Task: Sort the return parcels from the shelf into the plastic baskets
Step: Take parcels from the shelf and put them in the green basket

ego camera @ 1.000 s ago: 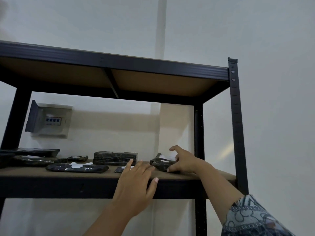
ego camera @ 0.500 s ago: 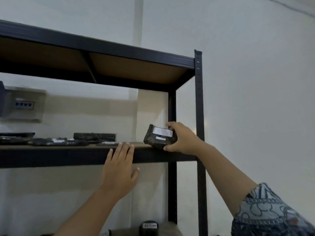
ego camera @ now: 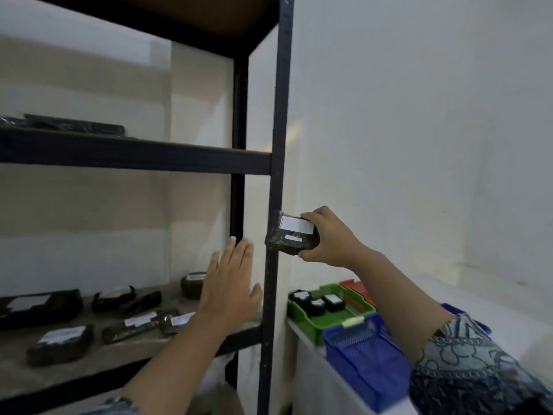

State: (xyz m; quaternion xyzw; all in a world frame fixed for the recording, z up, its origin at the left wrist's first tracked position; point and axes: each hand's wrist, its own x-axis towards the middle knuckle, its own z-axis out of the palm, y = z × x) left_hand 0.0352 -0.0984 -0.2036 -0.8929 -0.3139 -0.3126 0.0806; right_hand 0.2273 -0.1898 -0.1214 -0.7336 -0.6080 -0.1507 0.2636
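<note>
While the right hand point(ego camera: 329, 238) grips a parcel point(ego camera: 291, 235) at mid-frame, fingers curled over its top and thumb beneath, before the post point(ego camera: 281, 115), the left hand point(ego camera: 230, 286) is flat and spread at lower centre, holding nothing. At lower right, the green basket point(ego camera: 332, 323) holds three parcels.

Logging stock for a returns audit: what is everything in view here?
shelf rack: one, black, left
lower-shelf parcels: about seven, dark with white labels, lower board
middle-shelf parcels: count unclear, dark, far left
green basket: one, green, on white counter right of rack
basket parcels: three, black, inside green basket
red basket: one, red, behind green
blue basket: one, blue, nearest
held parcel: one, black, by rack post
left hand: open, before lower shelf
right hand: grips held parcel
</note>
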